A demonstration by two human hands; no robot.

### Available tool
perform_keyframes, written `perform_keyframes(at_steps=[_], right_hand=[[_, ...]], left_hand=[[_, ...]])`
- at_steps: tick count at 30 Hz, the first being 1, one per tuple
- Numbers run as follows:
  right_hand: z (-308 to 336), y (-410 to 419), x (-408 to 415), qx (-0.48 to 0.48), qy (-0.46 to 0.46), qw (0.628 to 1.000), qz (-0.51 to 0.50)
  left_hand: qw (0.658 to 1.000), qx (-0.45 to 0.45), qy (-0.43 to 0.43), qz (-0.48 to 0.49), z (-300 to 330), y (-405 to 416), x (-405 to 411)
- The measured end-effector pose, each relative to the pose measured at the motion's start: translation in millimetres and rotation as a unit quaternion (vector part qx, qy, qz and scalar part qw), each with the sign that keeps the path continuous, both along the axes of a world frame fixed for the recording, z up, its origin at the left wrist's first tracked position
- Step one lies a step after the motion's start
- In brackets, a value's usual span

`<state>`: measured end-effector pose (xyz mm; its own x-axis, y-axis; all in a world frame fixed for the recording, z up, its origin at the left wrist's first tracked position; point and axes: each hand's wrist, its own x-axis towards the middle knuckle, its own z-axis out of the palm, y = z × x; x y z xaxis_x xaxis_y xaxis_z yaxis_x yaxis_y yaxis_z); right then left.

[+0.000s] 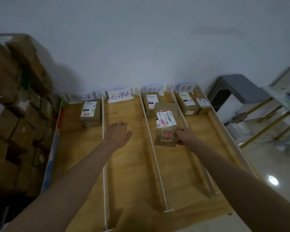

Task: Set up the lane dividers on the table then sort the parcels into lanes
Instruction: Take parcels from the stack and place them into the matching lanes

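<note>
Behind right hand (185, 135), parcel's (166, 124) near corner

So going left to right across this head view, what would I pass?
Stacked brown cardboard boxes → lone brown parcel in the first lane → open left hand over the bare second lane → labelled brown parcel gripped by the right hand → two small brown parcels in the fourth lane → grey cabinet.

The worktop (127, 164) under my arms is pale wood with a smooth, matt grain. The lane dividers (156, 158) look like thin white board. The parcel (166, 124) I hold is brown cardboard, wrapped in glossy tape with a white paper label. The signs (120, 96) at the back are white paper. The floor (273, 174) is glossy and reflective.
</note>
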<state>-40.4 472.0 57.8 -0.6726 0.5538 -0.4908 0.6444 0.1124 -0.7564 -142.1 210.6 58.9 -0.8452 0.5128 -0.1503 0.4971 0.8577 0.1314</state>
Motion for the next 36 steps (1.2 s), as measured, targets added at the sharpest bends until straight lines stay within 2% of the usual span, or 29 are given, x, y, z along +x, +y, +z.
perform_keyframes(at_steps=[8, 15, 19, 25, 36], right_hand=[[-5, 88, -39, 0.037, -0.007, 0.999, -0.019], [-28, 155, -105, 0.064, -0.002, 0.997, 0.045], [-49, 179, -145, 0.042, -0.005, 0.997, 0.059], [-76, 200, -190, 0.042, -0.024, 0.995, 0.085], [-105, 200, -233, 0.103, -0.066, 0.985, 0.12]], left_hand=[[1.0, -0.012, -0.001, -0.015, -9, 74, -32], [0.999, -0.026, 0.01, 0.019, -24, 141, -67], [0.999, -0.01, 0.005, 0.053, -35, 174, -87], [0.997, 0.008, -0.003, 0.076, -49, 199, -103], [0.993, -0.006, -0.023, 0.119, -82, 194, -118]])
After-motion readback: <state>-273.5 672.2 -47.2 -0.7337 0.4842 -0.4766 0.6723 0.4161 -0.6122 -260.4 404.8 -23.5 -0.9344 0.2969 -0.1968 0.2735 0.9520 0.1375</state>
